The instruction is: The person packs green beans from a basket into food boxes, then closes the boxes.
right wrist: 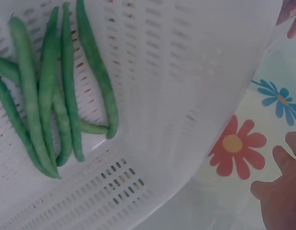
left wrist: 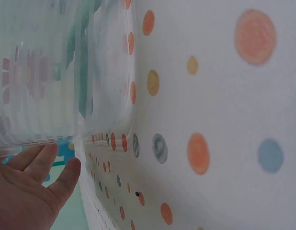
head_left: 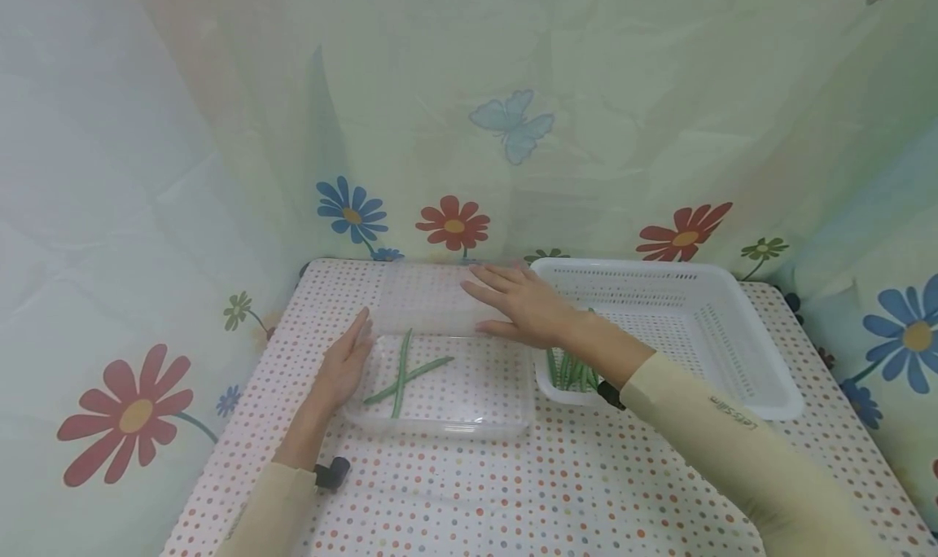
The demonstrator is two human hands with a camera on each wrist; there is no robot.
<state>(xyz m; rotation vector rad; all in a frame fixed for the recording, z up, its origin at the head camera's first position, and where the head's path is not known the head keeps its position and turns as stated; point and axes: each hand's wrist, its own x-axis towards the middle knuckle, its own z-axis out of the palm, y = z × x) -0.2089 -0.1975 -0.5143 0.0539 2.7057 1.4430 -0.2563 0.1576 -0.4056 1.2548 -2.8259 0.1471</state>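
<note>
A clear plastic box [head_left: 506, 427] sits on the table with two crossed green beans [head_left: 402, 374] in it. Just behind it is a clear sheet-like piece [head_left: 425, 300], which looks like its lid; whether they are joined I cannot tell. My left hand [head_left: 344, 366] is at the box's left side, fingers extended, close to the rim; contact is unclear. Over the right end of the clear piece, my right hand [head_left: 523, 304] reaches with fingers spread and nothing visible in its grasp. In the left wrist view, the left hand [left wrist: 35, 187] appears beside the box wall.
On the right stands a white perforated basket [head_left: 758, 361], with several green beans [right wrist: 47, 96] at its left end, partly under my right forearm. A dotted cloth [head_left: 469, 500] covers the table. A flowered curtain [head_left: 586, 133] hangs close behind and at both sides.
</note>
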